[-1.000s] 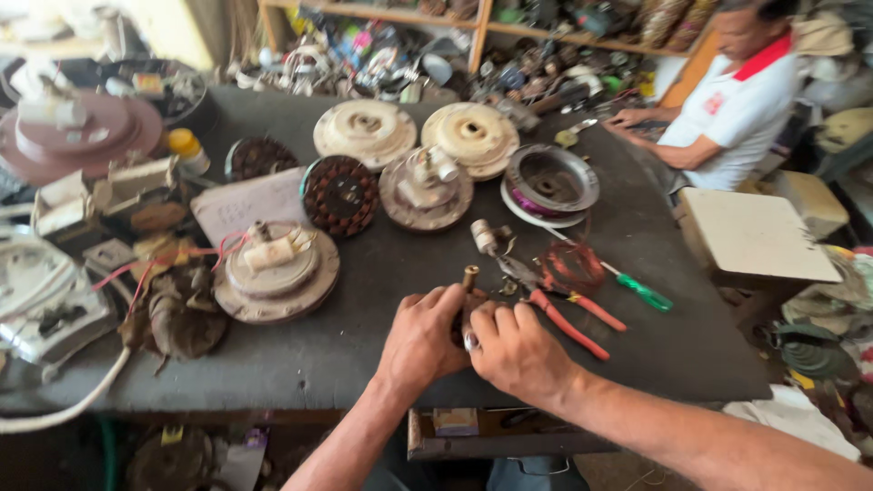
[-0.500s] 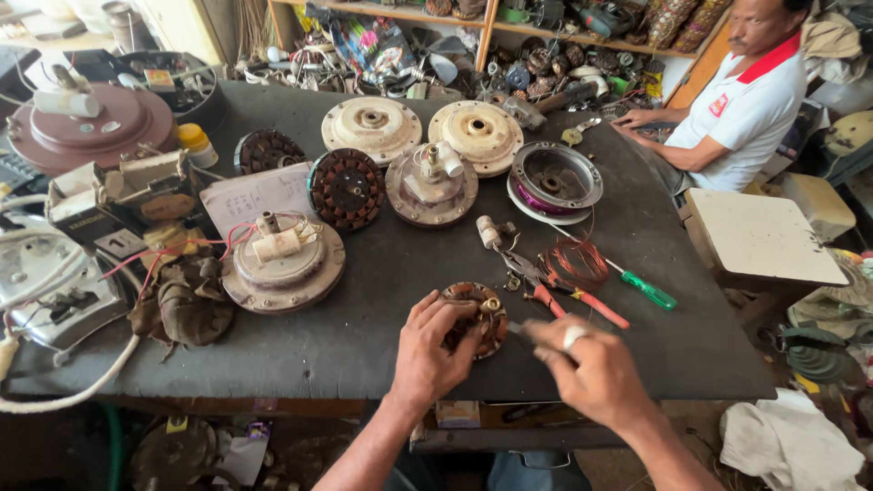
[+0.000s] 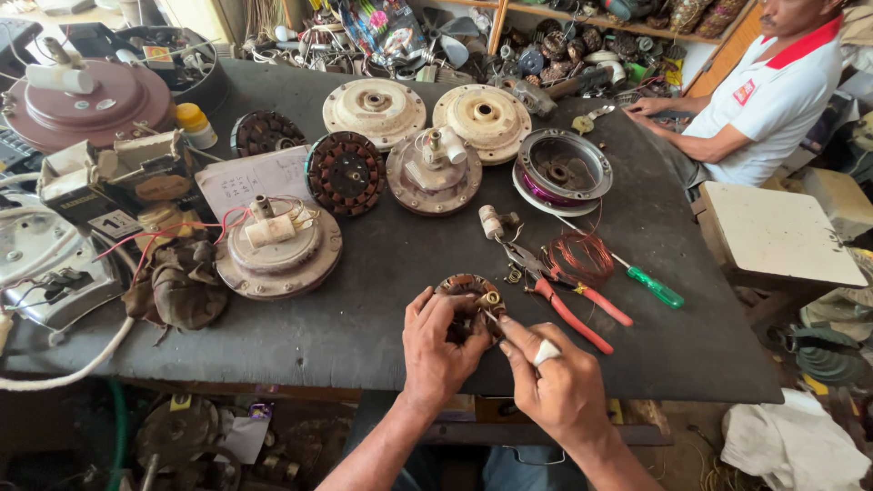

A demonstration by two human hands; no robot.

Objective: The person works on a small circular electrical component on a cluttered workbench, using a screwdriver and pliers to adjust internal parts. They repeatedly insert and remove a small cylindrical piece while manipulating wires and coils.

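Observation:
A round wound stator (image 3: 471,293) with copper coils lies near the front of the black table (image 3: 364,300). My left hand (image 3: 438,344) cups its left side and holds it. My right hand (image 3: 550,382), with white tape on one finger, pinches a thin tool or wire end at the stator's right edge; which one I cannot tell. Red-handled pliers (image 3: 568,305) and a loose coil of copper wire (image 3: 582,257) lie just to the right of my hands.
A green-handled screwdriver (image 3: 647,284) lies right of the pliers. Fan motor housings (image 3: 277,247), cream covers (image 3: 375,109) and another stator (image 3: 346,173) fill the table's middle and back. A person in a white shirt (image 3: 773,95) sits at the far right corner. A white stool (image 3: 777,232) stands at right.
My right hand came back from the right to the stator and now pinches at its edge. The left hand stayed on the stator. The view shifted slightly.

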